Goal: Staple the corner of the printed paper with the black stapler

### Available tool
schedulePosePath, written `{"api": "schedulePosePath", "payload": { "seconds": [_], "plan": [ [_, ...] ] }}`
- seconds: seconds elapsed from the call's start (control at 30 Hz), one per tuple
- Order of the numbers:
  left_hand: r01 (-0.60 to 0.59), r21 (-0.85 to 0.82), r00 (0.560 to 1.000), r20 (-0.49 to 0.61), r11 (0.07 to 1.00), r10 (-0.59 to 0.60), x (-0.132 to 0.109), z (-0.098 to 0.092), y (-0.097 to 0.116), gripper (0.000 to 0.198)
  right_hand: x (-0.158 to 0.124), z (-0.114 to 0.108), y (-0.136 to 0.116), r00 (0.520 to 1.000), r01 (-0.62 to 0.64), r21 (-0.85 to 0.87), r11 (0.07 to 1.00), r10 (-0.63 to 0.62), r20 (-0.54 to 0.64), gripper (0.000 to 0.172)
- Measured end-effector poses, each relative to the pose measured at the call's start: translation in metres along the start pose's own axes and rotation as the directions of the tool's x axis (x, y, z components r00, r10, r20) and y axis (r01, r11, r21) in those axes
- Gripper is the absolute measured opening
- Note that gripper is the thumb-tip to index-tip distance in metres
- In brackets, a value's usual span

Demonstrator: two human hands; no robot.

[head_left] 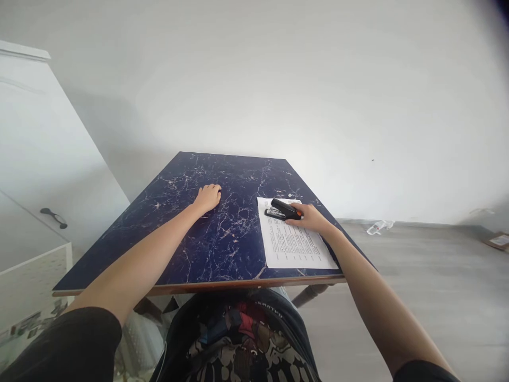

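My right hand (310,217) is wrapped round the rear end of a black stapler (284,209) with a small orange patch. The stapler lies over the upper part of a printed sheet of paper (294,244), its jaws apart and pointing left. That paper rests at the right front of a dark blue marbled table (222,249). Left of it, my left hand (209,197) lies palm down on the tabletop, fingers slightly bent and apart from the paper. A small dark spot shows by its fingertips; I cannot tell whether it is shadow.
A pale wall (254,85) stands behind the table. To the left is a white cabinet (47,154) with a dark handle (53,217). On the grey floor (429,286) at right lie a crumpled clear plastic wrapper (379,227) and a brown cardboard piece (497,241).
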State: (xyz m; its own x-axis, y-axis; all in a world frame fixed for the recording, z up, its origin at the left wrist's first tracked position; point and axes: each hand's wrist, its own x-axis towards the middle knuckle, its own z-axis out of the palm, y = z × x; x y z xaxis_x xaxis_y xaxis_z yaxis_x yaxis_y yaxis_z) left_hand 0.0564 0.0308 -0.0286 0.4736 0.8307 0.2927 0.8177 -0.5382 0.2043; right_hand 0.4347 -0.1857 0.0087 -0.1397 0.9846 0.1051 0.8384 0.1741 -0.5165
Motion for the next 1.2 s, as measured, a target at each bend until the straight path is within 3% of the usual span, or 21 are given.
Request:
{"api": "schedulePosePath", "payload": {
  "seconds": [0.07,0.13,0.17,0.23,0.3,0.37,0.43,0.57,0.63,0.83,0.9,1.03,1.2],
  "plan": [
    [-0.008,0.017,1.0,0.01,1.0,0.008,0.001,0.0,-0.001,0.04,0.001,-0.003,0.001,0.999,0.022,0.119,0.993,-0.018,-0.037,0.063],
    [-0.015,0.028,1.0,0.023,0.999,0.015,0.001,0.0,-0.001,0.042,0.003,-0.009,0.01,0.973,0.034,0.275,0.961,0.032,-0.23,0.056],
    [-0.017,0.03,0.999,0.028,0.999,0.016,0.002,-0.001,-0.002,0.043,0.004,-0.011,0.018,0.925,0.024,0.351,0.936,0.113,-0.364,0.051],
    [-0.017,0.027,0.999,0.032,1.0,0.016,0.002,-0.001,-0.002,0.043,0.007,-0.015,0.04,0.76,-0.071,0.471,0.879,0.353,-0.546,0.047],
    [-0.015,0.021,0.999,0.032,1.0,0.015,0.002,-0.001,-0.002,0.043,0.009,-0.016,0.064,0.626,-0.217,0.533,0.818,0.535,-0.567,0.04],
    [-0.014,0.02,0.999,0.029,1.0,0.014,0.002,0.0,-0.001,0.043,0.011,-0.012,0.082,0.579,-0.32,0.521,0.791,0.599,-0.553,0.027],
    [-0.01,0.023,1.0,0.028,1.0,0.009,0.002,0.0,-0.001,0.042,0.016,-0.008,0.093,0.603,-0.315,0.466,0.827,0.554,-0.574,0.02],
    [0.001,0.034,1.0,0.025,0.999,-0.002,0.001,-0.001,0.0,0.04,0.036,-0.004,0.1,0.71,-0.227,0.429,0.874,0.45,-0.541,0.038],
    [0.001,0.052,1.0,0.031,0.999,-0.003,0.0,-0.001,0.0,0.041,0.048,-0.005,0.102,0.728,-0.26,0.448,0.855,0.479,-0.491,0.043],
    [0.006,0.097,0.999,0.048,0.995,-0.011,0.0,-0.001,0.001,0.043,0.067,-0.008,0.107,0.737,-0.364,0.383,0.849,0.514,-0.439,0.04],
    [0.013,0.102,0.999,0.046,0.995,-0.017,0.0,-0.002,0.002,0.043,0.067,-0.007,0.109,0.745,-0.352,0.379,0.856,0.501,-0.44,0.05],
    [0.005,0.105,0.999,0.046,0.994,-0.01,0.0,-0.002,0.003,0.044,0.066,-0.006,0.114,0.682,-0.359,0.361,0.861,0.506,-0.528,0.075],
    [0.004,0.101,0.999,0.046,0.995,-0.008,-0.001,-0.003,0.004,0.045,0.062,-0.004,0.118,0.641,-0.301,0.445,0.844,0.524,-0.561,0.06]
  ]
}}
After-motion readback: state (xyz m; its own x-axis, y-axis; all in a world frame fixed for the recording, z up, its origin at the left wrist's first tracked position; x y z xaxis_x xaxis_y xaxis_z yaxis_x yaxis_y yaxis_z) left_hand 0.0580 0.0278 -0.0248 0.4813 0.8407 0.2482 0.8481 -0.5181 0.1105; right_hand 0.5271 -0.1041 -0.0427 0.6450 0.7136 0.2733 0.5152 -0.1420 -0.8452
